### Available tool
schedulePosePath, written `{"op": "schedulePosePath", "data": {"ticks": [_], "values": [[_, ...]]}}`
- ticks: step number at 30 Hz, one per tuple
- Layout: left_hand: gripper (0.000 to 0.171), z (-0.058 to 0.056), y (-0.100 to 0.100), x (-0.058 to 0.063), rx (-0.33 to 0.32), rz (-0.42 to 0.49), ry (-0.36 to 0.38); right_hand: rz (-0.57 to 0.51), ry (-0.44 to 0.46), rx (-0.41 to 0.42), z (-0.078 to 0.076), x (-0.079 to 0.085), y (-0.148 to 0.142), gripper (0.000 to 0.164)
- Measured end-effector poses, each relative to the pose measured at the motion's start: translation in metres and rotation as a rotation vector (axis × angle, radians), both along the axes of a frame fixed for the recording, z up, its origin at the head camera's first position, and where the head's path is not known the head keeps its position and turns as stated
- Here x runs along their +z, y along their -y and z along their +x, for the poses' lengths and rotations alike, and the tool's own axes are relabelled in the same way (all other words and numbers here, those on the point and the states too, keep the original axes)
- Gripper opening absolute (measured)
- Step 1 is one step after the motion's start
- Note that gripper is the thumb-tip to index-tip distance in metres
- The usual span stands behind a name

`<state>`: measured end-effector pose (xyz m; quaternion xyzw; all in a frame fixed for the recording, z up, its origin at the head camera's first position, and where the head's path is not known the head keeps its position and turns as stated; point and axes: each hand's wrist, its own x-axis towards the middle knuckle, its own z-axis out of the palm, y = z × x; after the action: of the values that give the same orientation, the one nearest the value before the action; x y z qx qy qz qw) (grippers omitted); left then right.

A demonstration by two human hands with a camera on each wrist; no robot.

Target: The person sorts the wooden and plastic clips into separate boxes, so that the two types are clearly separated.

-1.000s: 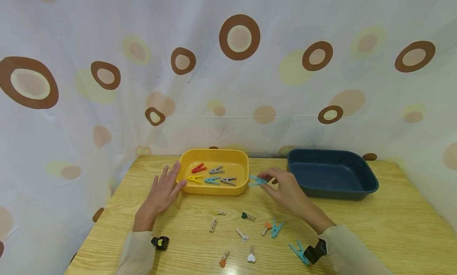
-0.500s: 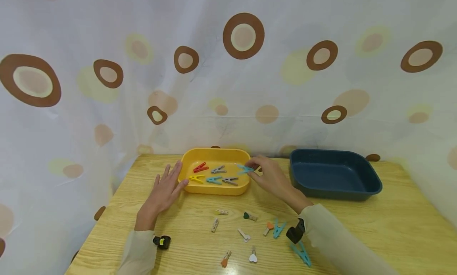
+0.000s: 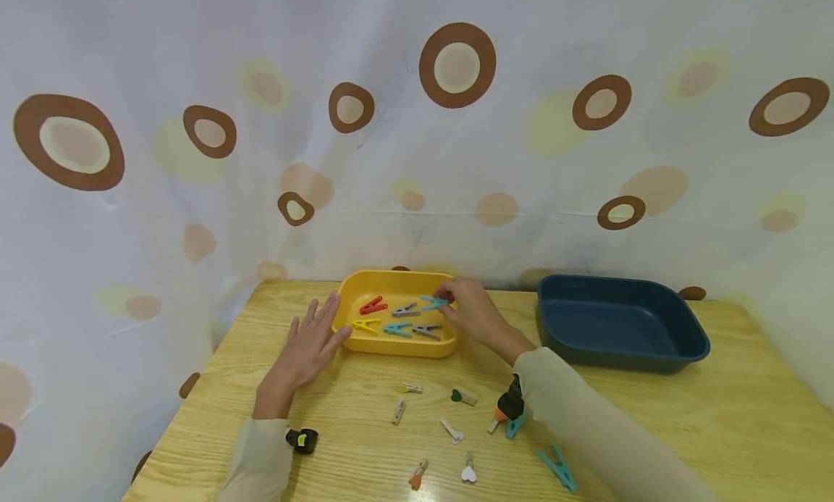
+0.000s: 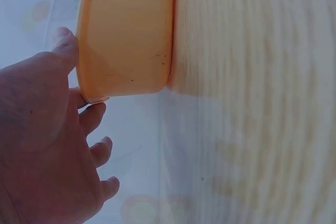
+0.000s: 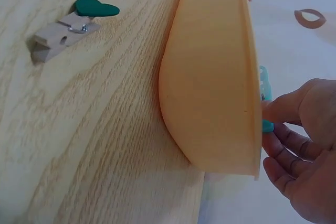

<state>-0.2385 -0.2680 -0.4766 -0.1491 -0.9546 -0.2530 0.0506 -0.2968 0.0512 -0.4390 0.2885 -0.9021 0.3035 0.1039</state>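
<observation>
My right hand (image 3: 474,308) pinches a light blue plastic clothespin (image 3: 431,303) over the right end of the yellow tray (image 3: 397,348). In the right wrist view, that clothespin (image 5: 266,126) shows just past the tray's rim, between thumb and fingers. My left hand (image 3: 308,346) rests on the tray's left end with fingers spread; the left wrist view has the thumb (image 4: 65,45) at the rim. Inside the tray lie a red clothespin (image 3: 373,306), a yellow one (image 3: 366,326), another light blue one (image 3: 397,329) and two grey ones, including a grey clothespin (image 3: 426,332) near the front.
A dark blue tray (image 3: 622,361) stands to the right. On the wooden table (image 3: 352,444), several small wooden clips lie in front, including a green-heart clip (image 3: 463,397) and a white-heart clip (image 3: 468,468). A light blue clothespin (image 3: 557,469) lies front right; another is partly behind my right wrist.
My right hand has carried the light blue clothespin left, from beside the yellow tray to over its inside. The left hand has stayed at the tray's left end.
</observation>
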Motion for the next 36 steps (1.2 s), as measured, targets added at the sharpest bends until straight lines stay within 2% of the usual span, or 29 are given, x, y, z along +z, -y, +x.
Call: {"op": "schedulePosePath", "data": {"ticks": [12,19,24,28,30,36], "values": [[0.073,-0.002,0.001,-0.001,0.008,-0.007,0.008,0.132,0.011,-0.048,-0.016,-0.011,0.018,0.016],[0.072,-0.002,0.001,0.0,0.011,-0.019,0.011,0.136,-0.016,-0.03,-0.019,-0.017,0.02,0.015],[0.073,-0.003,-0.001,-0.001,0.008,-0.019,0.019,0.147,0.037,-0.046,-0.019,-0.016,0.018,0.02],[0.073,-0.004,-0.002,-0.002,0.002,-0.014,0.019,0.113,0.109,-0.055,-0.016,-0.012,0.012,0.024],[0.073,-0.005,-0.002,-0.001,0.001,-0.01,0.021,0.079,0.117,-0.048,-0.014,-0.008,0.008,0.024],[0.073,-0.004,-0.002,-0.002,0.003,-0.007,0.024,0.005,0.02,-0.008,-0.001,0.006,-0.008,0.02]]}}
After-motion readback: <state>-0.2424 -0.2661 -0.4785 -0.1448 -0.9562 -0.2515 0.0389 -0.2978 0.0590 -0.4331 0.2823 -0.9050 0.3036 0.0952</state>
